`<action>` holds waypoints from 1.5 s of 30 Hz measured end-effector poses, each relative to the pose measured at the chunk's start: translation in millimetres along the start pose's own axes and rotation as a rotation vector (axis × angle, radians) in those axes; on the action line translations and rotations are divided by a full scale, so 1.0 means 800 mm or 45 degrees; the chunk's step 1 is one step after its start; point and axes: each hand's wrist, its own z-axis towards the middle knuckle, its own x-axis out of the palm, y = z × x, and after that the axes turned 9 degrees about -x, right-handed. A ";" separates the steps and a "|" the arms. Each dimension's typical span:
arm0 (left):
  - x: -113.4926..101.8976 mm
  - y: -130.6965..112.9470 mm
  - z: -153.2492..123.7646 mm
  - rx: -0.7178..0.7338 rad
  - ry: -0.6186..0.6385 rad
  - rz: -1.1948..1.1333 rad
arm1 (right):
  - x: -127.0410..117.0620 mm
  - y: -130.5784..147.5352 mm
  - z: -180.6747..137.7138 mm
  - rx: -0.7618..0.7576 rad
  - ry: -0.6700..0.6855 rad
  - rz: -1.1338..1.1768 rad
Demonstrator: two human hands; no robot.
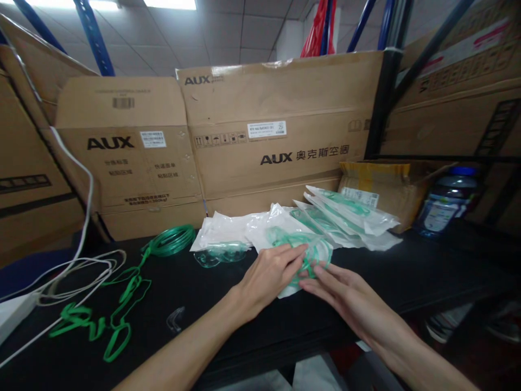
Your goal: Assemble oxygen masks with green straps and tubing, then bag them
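At the middle of the black table, both hands are on a pouch (295, 238) with coiled clear green tubing showing through its see-through side. My left hand (273, 269) is closed on its near left side, fingers bent over the tubing. From the right, my right hand (336, 282) pinches its near right edge between thumb and fingers. Some of the pouch is hidden beneath my fingers. A clear greenish plastic mask (222, 254) lies left of it, touching white packaging (228, 228). To the right, several similar sealed pouches (345, 214) overlap in a fanned pile.
A coil of green tubing (171, 240), a tangled green strap (128, 288) and a small clear plastic piece (175, 319) lie leftward. White cables (77, 277) cross the left side. Cardboard boxes (277, 125) wall the back; a blue-capped bottle (448, 201) stands right.
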 end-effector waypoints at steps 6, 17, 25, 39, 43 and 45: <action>0.004 -0.002 -0.005 0.140 0.036 0.061 | 0.019 -0.024 0.014 -0.142 0.021 0.071; -0.002 -0.016 -0.009 0.354 0.057 0.191 | 0.043 -0.027 0.035 -0.201 -0.047 0.076; -0.009 -0.018 -0.011 -0.212 -0.105 -0.492 | 0.035 0.003 0.067 -0.424 0.027 0.241; -0.017 0.002 0.008 -0.959 -0.142 -1.621 | 0.041 0.002 0.062 -0.251 0.198 0.256; -0.016 0.014 0.012 -0.975 -0.342 -1.669 | 0.018 0.016 0.044 -0.226 0.081 0.126; -0.019 0.013 0.013 -0.959 -0.405 -1.675 | 0.005 0.021 0.038 -0.273 -0.060 0.021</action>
